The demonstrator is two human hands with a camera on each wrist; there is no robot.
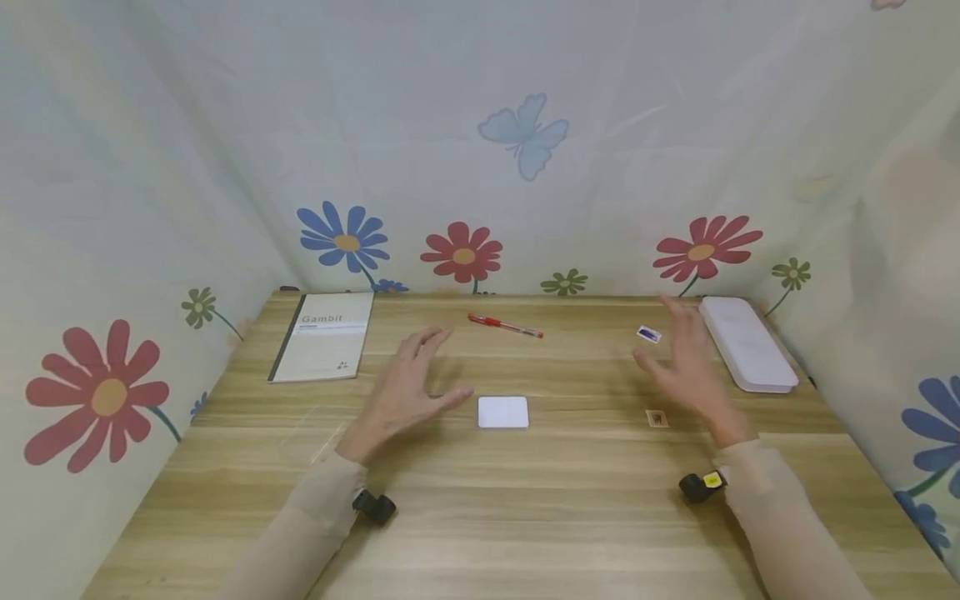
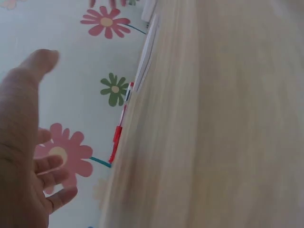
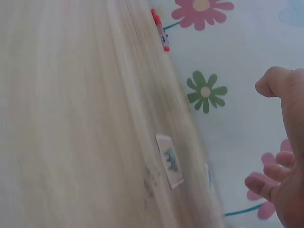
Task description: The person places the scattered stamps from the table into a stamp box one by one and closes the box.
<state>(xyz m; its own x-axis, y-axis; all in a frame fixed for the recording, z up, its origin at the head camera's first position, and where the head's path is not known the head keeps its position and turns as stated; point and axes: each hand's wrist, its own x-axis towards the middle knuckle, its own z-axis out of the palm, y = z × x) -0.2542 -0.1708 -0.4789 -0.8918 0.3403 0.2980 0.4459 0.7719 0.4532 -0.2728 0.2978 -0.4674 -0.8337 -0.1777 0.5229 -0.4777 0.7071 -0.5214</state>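
Note:
In the head view my left hand (image 1: 405, 396) is held over the table, fingers spread and thumb pointing right, with nothing in it. Just right of its thumb lies a small white rounded rectangular piece (image 1: 503, 412). My right hand (image 1: 686, 367), fingers loosely extended, also holds nothing. Beside it are two small stamp-like papers, a blue-and-white one (image 1: 648, 334) near the fingers and a brownish one (image 1: 657, 418) nearer the wrist. A red pen (image 1: 506, 326) rests toward the back; the left wrist view shows the pen (image 2: 117, 137) beyond the hand.
A notebook (image 1: 326, 337) marked "Gambit" lies at the back left. At the right edge sits a long white case (image 1: 748, 344). Left of my left wrist is a faint transparent flat piece (image 1: 300, 437). A flower-printed curtain (image 1: 517, 208) borders the wood-grain table (image 1: 540, 517).

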